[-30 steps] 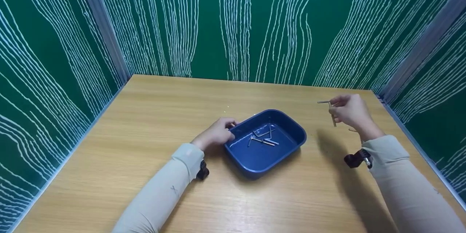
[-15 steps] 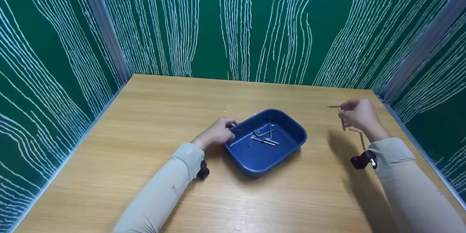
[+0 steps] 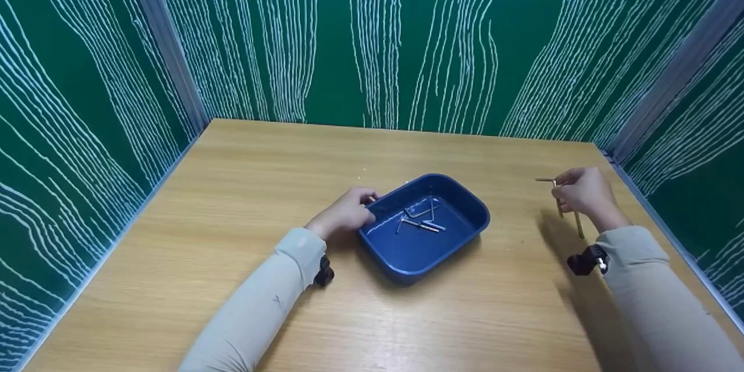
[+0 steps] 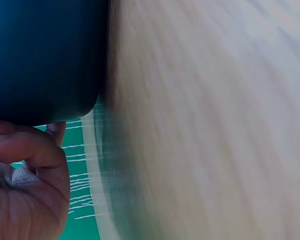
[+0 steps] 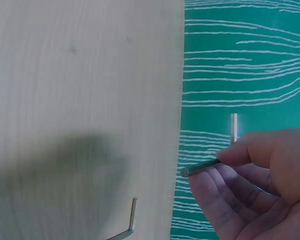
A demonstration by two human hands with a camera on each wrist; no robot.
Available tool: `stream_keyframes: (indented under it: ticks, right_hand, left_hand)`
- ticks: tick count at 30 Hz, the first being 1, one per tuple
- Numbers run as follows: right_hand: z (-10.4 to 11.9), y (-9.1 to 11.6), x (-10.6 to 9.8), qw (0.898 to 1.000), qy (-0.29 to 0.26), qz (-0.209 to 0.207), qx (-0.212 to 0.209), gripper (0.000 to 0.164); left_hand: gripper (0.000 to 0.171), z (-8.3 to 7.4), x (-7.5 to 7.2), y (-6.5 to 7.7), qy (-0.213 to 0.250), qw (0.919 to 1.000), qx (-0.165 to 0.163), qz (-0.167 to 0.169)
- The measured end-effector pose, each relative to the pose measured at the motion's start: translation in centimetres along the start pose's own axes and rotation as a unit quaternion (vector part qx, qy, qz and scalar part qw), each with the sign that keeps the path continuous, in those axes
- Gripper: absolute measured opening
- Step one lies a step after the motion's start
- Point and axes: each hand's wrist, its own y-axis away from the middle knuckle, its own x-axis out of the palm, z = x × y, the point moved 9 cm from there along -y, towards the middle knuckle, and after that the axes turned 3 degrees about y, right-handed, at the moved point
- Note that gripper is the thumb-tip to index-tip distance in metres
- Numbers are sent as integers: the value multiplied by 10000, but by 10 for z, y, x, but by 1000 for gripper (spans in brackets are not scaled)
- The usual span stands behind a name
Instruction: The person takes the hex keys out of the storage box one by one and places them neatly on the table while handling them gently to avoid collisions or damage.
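Observation:
My left hand (image 3: 347,209) grips the left edge of a deep blue plastic tray (image 3: 478,197); in the left wrist view its curled fingers (image 4: 25,150) are against the tray's wall (image 4: 45,55). Several L-shaped metal hex keys (image 3: 421,225) lie inside the tray. Above the table's right side, my right hand (image 3: 588,195) pinches another hex key (image 3: 559,207) between thumb and fingers, its short arm pointing left. On the table below that hand lies one more hex key (image 3: 579,225), partly hidden in the head view; the right wrist view shows its bent end (image 5: 133,215).
The wooden table (image 3: 261,174) meets green walls (image 3: 331,40) with white wavy lines at the back and sides. A few tiny pale specks (image 3: 361,173) lie behind the tray. A small dark device (image 3: 587,260) is strapped at each wrist.
My right hand, still pinching its hex key, has moved right and nearer to me, over the hex key on the table. The left hand and tray have stayed in place.

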Motion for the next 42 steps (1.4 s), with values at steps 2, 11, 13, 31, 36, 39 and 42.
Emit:
stream_keyframes:
  ticks: [2,11,13,31,36,39,42]
  right_hand:
    - [-5,0,0,10000,-6,8,43,35]
    - [-26,2,1,9997,11,108,226,36]
    - [-31,2,2,9994,20,180,300,37]
    - [-63,1,17,9953,358,556,701,39]
    - [-65,0,20,9950,478,570,668,34]
    - [-66,-1,22,9946,544,592,657,27]
    - [-66,-1,25,9939,611,659,647,22]
  left_hand:
    - [37,0,0,0,-16,10000,-4,-7]
    - [41,-1,0,0,103,9999,3,-18]
    - [42,-1,0,0,116,9999,9,-13]
    - [40,1,0,0,68,10000,-17,-13]
    - [40,0,0,0,46,10000,-30,-23]
    - [40,-1,0,0,23,10000,-21,-49]
    - [39,-1,-1,0,13,10000,-4,-67]
